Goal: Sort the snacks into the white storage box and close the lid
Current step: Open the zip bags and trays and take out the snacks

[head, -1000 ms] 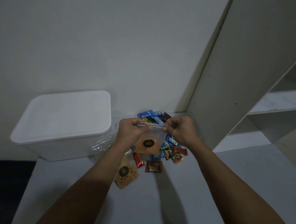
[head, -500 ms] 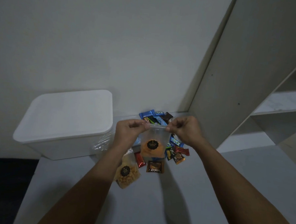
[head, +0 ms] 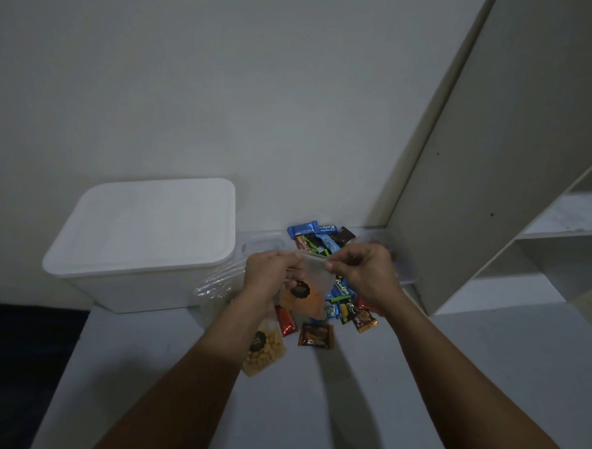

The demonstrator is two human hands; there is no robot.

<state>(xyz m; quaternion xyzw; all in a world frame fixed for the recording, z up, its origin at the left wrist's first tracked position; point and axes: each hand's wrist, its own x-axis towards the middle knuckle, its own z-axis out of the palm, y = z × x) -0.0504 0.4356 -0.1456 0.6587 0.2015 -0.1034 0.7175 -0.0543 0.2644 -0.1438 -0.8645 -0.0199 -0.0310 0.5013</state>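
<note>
Both hands hold one small clear pouch of orange snacks [head: 306, 295] with a black round label, above the table. My left hand [head: 267, 277] pinches its top left edge and my right hand [head: 365, 274] pinches its top right edge. The white storage box [head: 142, 247] stands at the left against the wall with its lid on. A second pouch of yellow nuts [head: 264, 351] lies under my left wrist. A pile of small wrapped snacks [head: 321, 241], blue, red and brown, lies behind and below my hands.
A crumpled clear plastic bag [head: 216, 285] lies between the box and the snacks. A brown wrapper [head: 316, 335] lies apart at the front of the pile. A white shelf unit [head: 496, 166] rises at the right. The table's left edge [head: 72, 350] drops to a dark floor.
My hands have drawn closer together along the pouch's top edge. The pouch now hangs tilted.
</note>
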